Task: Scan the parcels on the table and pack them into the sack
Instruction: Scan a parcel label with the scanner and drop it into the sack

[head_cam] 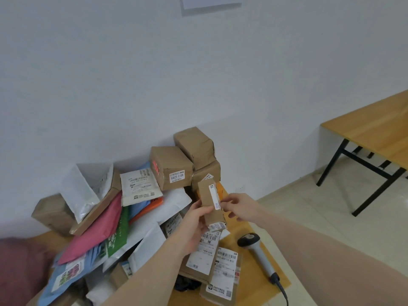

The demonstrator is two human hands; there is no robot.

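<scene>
Two hands are in view at lower centre of the frame. The left hand (194, 224) grips one small brown cardboard box (210, 204), fingers curled round its lower left side and holding it above the pile. The right hand (239, 206) touches the box's right edge with curled fingers; whether it actually pinches the box cannot be told.

The held box is narrow and oblong, standing on end and tilted. One long white label strip runs along its upper edge, and one barcode label sits on its lower end.

Three taped brown boxes (171, 167) are stacked against the wall just above the held box. Flat mailers lie heaped at left of centre: one pink (97, 228), one green (118, 235), several white and blue; the exact total cannot be counted. Three labelled flat parcels (225, 263) lie below the hands.

One handheld scanner (257, 252) lies on the wooden table (280, 283), lower right of the hands. A second wooden table (375, 129) stands at right of the frame.
</scene>
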